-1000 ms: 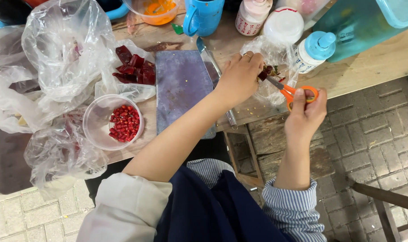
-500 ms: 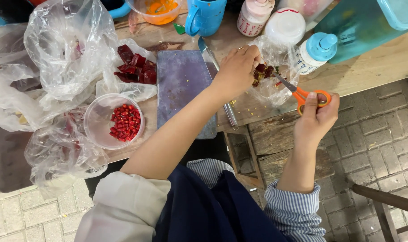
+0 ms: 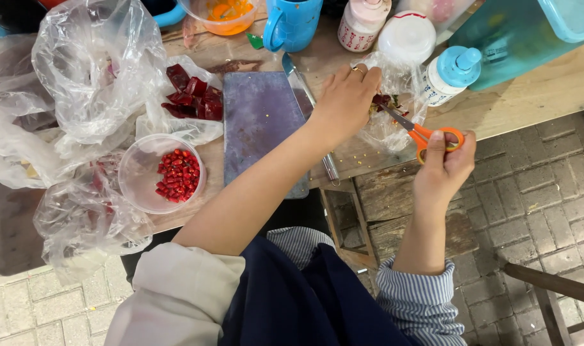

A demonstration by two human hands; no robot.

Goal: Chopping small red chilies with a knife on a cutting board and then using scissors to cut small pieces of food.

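The right hand (image 3: 442,170) sits nearest the wearer, off the table (image 3: 535,96) edge and over the brick floor. Its fingers are closed through the orange loops of a pair of scissors (image 3: 415,130), thumb uppermost in the top loop. The scissors' long axis runs from those fingers up and to the left, blades pointing toward the left hand. How far the blades are parted cannot be told.

The left hand (image 3: 346,99) lies just beyond the blade tips, arm reaching diagonally across the table. Its fingers are curled down and closed on dark red chilli pieces (image 3: 381,100) inside a clear plastic bag (image 3: 394,125). The chilli pieces sit directly between the left fingers and the scissor tips, touching or nearly touching the blades.

Left of the left hand: a purple cutting board (image 3: 263,122) with a knife (image 3: 308,106) lying along its right edge. Further left: a clear bowl of cut red chilli bits (image 3: 175,174), a heap of larger red chilli pieces (image 3: 192,96), and crumpled plastic bags (image 3: 93,70).

Beyond the fingers: a blue-capped white bottle (image 3: 449,77), a white lidded jar (image 3: 407,35), a blue mug (image 3: 292,22) and an orange-filled bowl (image 3: 226,14). The bag folds and the bottle crowd the blades closely.
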